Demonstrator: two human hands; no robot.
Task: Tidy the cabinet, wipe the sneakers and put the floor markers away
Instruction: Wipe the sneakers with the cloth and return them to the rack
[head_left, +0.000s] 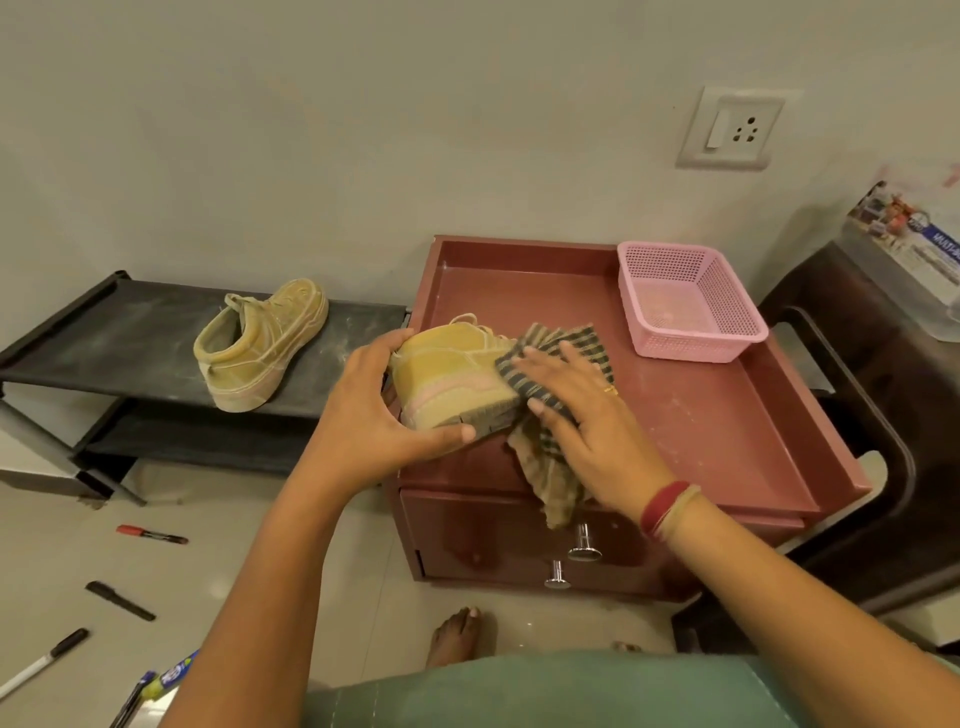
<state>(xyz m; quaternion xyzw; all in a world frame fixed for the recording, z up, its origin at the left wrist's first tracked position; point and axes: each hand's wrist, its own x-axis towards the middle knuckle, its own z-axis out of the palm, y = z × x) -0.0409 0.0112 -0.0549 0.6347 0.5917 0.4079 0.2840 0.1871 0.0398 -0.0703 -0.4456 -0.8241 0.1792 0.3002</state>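
holding tight, gripped the sneaker by its heel with the left hand, near left on the cabinet. pressed the cloth flat with the right hand over the toe, pointing right.

Cabinet in the middle, and on its top, front left, sits a sneaker. The cloth lies against the sneaker's right side and hangs over the cabinet's front edge. Back right on the top, the basket. Left of the cabinet stands the shoe rack, with a second sneaker on its upper shelf. Markers lie scattered on the floor, front left of the cabinet. Behind and above it, the wall socket.
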